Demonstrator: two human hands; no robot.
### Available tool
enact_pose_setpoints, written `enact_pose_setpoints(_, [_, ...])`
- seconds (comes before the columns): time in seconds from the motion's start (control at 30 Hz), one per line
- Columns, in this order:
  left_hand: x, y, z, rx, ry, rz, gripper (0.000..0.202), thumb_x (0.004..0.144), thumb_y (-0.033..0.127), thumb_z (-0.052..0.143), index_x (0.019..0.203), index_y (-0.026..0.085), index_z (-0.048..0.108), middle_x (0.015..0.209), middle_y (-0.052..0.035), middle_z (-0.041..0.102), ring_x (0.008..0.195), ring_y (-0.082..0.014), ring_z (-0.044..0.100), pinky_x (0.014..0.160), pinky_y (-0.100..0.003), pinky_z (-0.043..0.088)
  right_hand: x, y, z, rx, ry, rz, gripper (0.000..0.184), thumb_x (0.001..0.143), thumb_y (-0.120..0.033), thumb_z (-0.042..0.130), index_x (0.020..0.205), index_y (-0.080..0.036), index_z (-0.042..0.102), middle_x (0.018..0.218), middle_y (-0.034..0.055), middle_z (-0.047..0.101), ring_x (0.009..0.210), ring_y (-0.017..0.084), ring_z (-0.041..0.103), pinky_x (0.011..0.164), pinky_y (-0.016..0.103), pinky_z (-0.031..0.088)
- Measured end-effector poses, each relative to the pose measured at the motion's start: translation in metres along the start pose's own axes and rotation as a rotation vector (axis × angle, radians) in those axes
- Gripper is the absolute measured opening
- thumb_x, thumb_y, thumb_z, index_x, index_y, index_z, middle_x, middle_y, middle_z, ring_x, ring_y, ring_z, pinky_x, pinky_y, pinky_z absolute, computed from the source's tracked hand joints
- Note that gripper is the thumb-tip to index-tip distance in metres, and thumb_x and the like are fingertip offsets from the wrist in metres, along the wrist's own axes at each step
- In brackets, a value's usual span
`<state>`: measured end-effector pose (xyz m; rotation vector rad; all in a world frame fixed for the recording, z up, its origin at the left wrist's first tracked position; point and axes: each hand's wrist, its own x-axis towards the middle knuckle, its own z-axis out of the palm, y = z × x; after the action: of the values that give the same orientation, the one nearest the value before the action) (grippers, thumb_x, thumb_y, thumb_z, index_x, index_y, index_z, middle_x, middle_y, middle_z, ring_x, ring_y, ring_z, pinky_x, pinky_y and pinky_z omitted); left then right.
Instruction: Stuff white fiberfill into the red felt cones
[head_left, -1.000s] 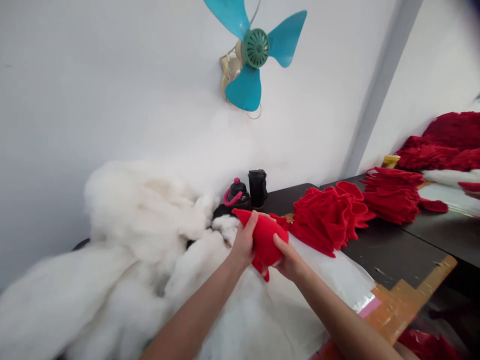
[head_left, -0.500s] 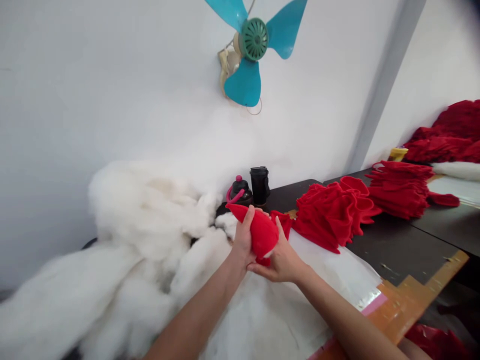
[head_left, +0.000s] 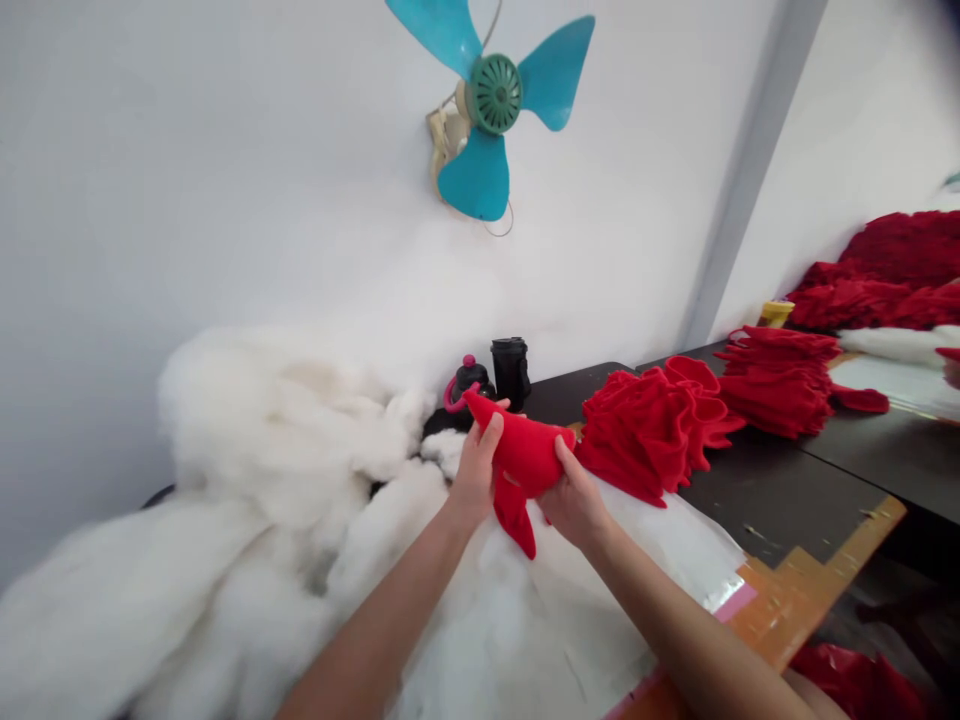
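Note:
Both of my hands grip a stuffed red plush piece (head_left: 525,455) with a pointed tip at its upper left and a flap hanging below. My left hand (head_left: 474,470) wraps its left side, thumb on top. My right hand (head_left: 574,495) clasps its right side from below. The piece is held above a heap of white stuffing fibre (head_left: 247,480) that covers the left of the table. A pile of flat red fabric pieces (head_left: 645,430) lies just to the right of my hands.
A second stack of red pieces (head_left: 780,380) and a bigger red heap (head_left: 892,270) lie further right on the dark table (head_left: 780,500). Two black bottles (head_left: 512,372) stand by the wall. A teal fan (head_left: 487,110) hangs on the wall. Orange tape (head_left: 817,590) marks the table's near edge.
The red piece has turned in my hands, and its flap now hangs down below them. My right hand has shifted from under the piece to its right side.

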<state>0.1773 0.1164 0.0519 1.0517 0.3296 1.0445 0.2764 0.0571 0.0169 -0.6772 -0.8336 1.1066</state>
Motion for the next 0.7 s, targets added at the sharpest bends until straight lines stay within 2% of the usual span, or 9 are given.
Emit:
enact_pose_setpoints(0.1, [0.006,0.004,-0.005,0.079,0.023,0.026,0.047,0.078,0.050,0.070,0.112,0.018,0.062,0.101,-0.0111,0.070,0.087,-0.0238,0.068,0.074,-0.032,0.054,0.005,0.003,-0.002,0.065,0.081,0.067,0.057,0.087,-0.064,0.047,0.122,-0.019,0.056,0.106,0.0116,0.071,0.102,0.028,0.068,0.073,0.039,0.060])
enact_pose_setpoints(0.2, [0.010,0.002,-0.010,0.158,0.095,0.061,0.044,0.077,0.052,0.071,0.101,0.017,0.064,0.098,-0.0118,0.071,0.082,-0.0229,0.068,0.071,-0.030,0.054,0.008,0.007,-0.007,0.043,0.216,0.042,0.048,0.081,-0.058,0.061,0.109,-0.020,0.059,0.094,0.0081,0.073,0.084,0.025,0.071,0.061,0.033,0.058])
enact_pose_setpoints(0.3, [0.012,-0.001,-0.013,0.255,0.138,0.137,0.040,0.079,0.051,0.068,0.099,0.017,0.063,0.098,-0.0104,0.070,0.084,-0.0217,0.068,0.072,-0.028,0.053,0.011,0.005,-0.011,0.007,0.302,0.002,0.040,0.076,-0.052,0.070,0.097,-0.021,0.058,0.086,0.0045,0.072,0.070,0.020,0.069,0.054,0.028,0.054])
enact_pose_setpoints(0.4, [0.011,-0.003,-0.012,0.323,0.088,0.193,0.035,0.082,0.048,0.066,0.100,0.018,0.062,0.104,-0.0097,0.069,0.093,-0.0211,0.066,0.079,-0.027,0.052,0.011,0.000,-0.011,0.000,0.261,-0.005,0.036,0.071,-0.044,0.077,0.092,-0.019,0.062,0.085,0.0049,0.072,0.073,0.019,0.069,0.059,0.028,0.055])
enact_pose_setpoints(0.5, [0.008,-0.005,-0.009,0.327,0.016,0.201,0.033,0.081,0.045,0.068,0.100,0.018,0.062,0.108,-0.0100,0.067,0.102,-0.0223,0.063,0.087,-0.029,0.050,0.010,-0.003,-0.010,0.045,0.213,0.047,0.032,0.068,-0.039,0.079,0.087,-0.017,0.066,0.080,0.0049,0.072,0.070,0.019,0.068,0.060,0.028,0.055])
enact_pose_setpoints(0.63, [0.005,-0.010,-0.007,0.225,-0.057,0.099,0.041,0.078,0.044,0.073,0.107,0.019,0.060,0.112,-0.0098,0.066,0.103,-0.0238,0.063,0.090,-0.032,0.050,0.010,-0.002,-0.011,0.170,0.185,0.110,0.025,0.070,-0.038,0.077,0.080,-0.016,0.068,0.073,0.0030,0.072,0.062,0.014,0.065,0.055,0.024,0.053])
enact_pose_setpoints(0.7, [0.005,-0.012,-0.007,0.127,-0.118,0.016,0.047,0.080,0.052,0.068,0.112,0.019,0.059,0.113,-0.0101,0.065,0.104,-0.0250,0.062,0.089,-0.033,0.050,0.011,-0.001,-0.012,0.218,0.187,0.097,0.023,0.071,-0.036,0.077,0.080,-0.017,0.069,0.074,0.0019,0.072,0.061,0.013,0.064,0.055,0.022,0.053])
